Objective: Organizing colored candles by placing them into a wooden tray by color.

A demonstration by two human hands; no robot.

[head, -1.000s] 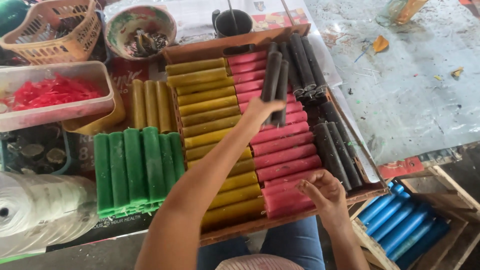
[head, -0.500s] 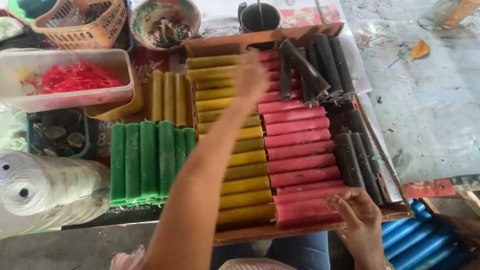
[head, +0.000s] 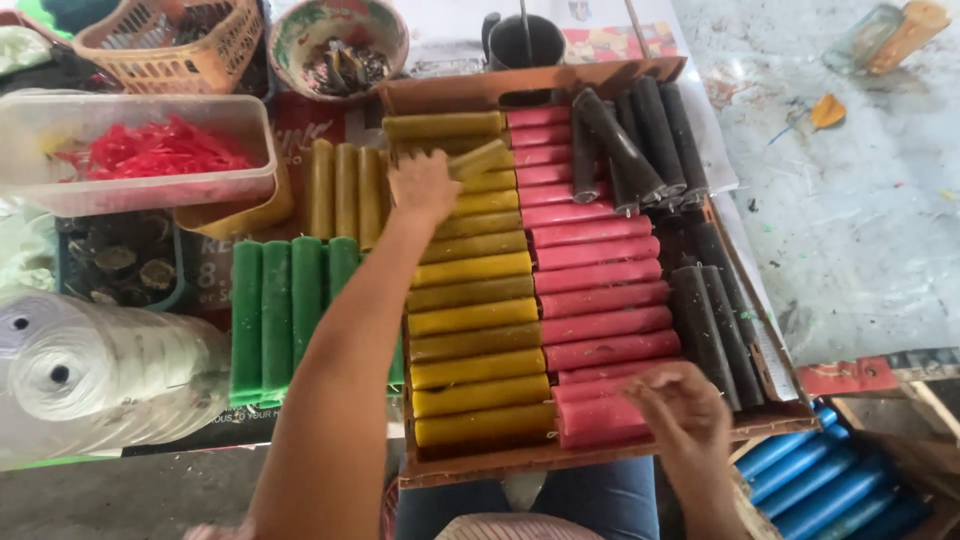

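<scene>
Yellow stick, tilted, gripped in closed left hand; lift it squarely. Right hand, fingers apparently loosely curled, rests on pink sticks.

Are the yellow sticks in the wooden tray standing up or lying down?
Lying down. The yellow sticks lie flat, stacked side by side in the wooden tray; the left hand lifts one at an angle.

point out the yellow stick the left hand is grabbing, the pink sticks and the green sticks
yellow stick [head: 480,158], head view, on its free end right of the left hand [head: 422,188]
pink sticks [head: 600,300], head view, middle of the pink column in the tray
green sticks [head: 275,310], head view, middle of the row left of the tray
</scene>
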